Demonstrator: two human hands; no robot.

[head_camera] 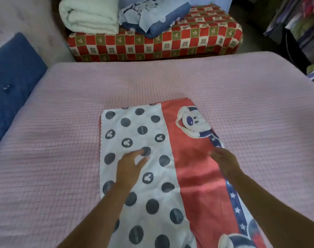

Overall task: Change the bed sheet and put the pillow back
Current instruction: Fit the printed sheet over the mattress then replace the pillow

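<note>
A folded bed sheet (186,167), half white with dark dots and half red with a cartoon mouse, lies in the middle of the pink checked mattress (63,140). My left hand (130,165) rests on the white dotted half with its fingers spread. Over the red half, near the blue starred border, my right hand (224,161) reaches with its fingers extended and slightly blurred. Neither hand grips the cloth. No pillow is clearly seen.
Beyond the mattress stands a bench with a red checked cover (152,45). It carries a folded white blanket (90,15) and a crumpled blue sheet (152,17). A blue padded headboard (11,83) is at the left. Cluttered shelves (303,27) stand at the right.
</note>
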